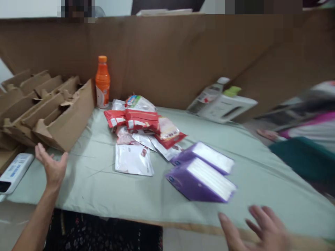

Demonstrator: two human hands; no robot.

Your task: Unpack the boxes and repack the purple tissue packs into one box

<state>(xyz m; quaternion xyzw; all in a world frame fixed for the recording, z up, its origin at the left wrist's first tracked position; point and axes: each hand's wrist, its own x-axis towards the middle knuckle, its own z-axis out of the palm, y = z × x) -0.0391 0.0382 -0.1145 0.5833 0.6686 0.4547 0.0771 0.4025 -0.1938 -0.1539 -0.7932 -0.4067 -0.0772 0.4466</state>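
My left hand [53,166] hovers open, palm turned inward, just in front of a stack of folded cardboard boxes [44,108] at the table's left. My right hand [258,228] is open with spread fingers at the near edge, empty. Two purple packs with white tops [204,172] lie just beyond it, apart from the fingers. In the middle sits a pile of red and white sachets [142,134], and a flat white pouch [133,159] lies in front of that pile.
An orange drink bottle [102,82] stands at the back by the cardboard wall [170,52]. A white device [14,172] lies at the far left. White containers [222,103] lean at the back right. Another person's clothing [309,139] shows at right. Green cloth [99,188] covers the table.
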